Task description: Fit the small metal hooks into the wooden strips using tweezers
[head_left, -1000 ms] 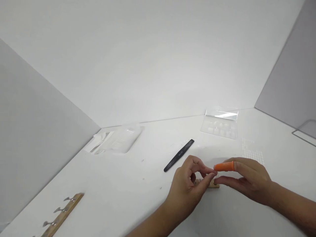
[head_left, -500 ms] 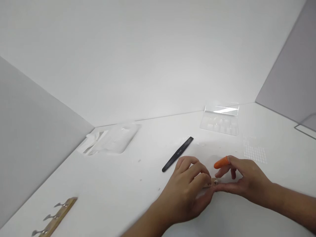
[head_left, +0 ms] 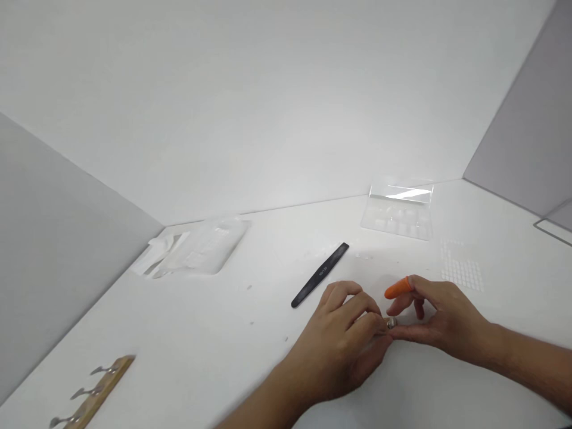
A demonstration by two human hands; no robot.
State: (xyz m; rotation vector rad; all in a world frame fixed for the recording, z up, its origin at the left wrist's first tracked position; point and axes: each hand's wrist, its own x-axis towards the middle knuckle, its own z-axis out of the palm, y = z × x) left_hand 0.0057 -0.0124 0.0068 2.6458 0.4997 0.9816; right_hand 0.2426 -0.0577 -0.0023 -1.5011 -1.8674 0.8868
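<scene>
My left hand (head_left: 342, 342) is closed, its fingertips pinching a small wooden piece with a shiny, rounded metal-looking end (head_left: 392, 322). Most of that piece is hidden behind the fingers. On the right, my right hand (head_left: 442, 316) wears an orange finger cot (head_left: 398, 288) on its index finger. Its thumb stretches out to touch the piece by the left fingertips, while the index finger is raised apart from it. Beyond the left hand, a black nail file (head_left: 320, 275) lies slantwise on the white table (head_left: 201, 357).
A clear plastic case (head_left: 397, 217) with pale nail tips stands open by the back wall. Right of it lies a sheet of clear adhesive tabs (head_left: 462, 268). Clear plastic bags (head_left: 210, 247) rest at back left. A wooden strip with metal holders (head_left: 100, 390) sits at front left.
The view has shifted slightly. The shiny-ended piece has turned a little between my fingers, showing its rounded end more plainly. Both hands keep nearly the same pose.
</scene>
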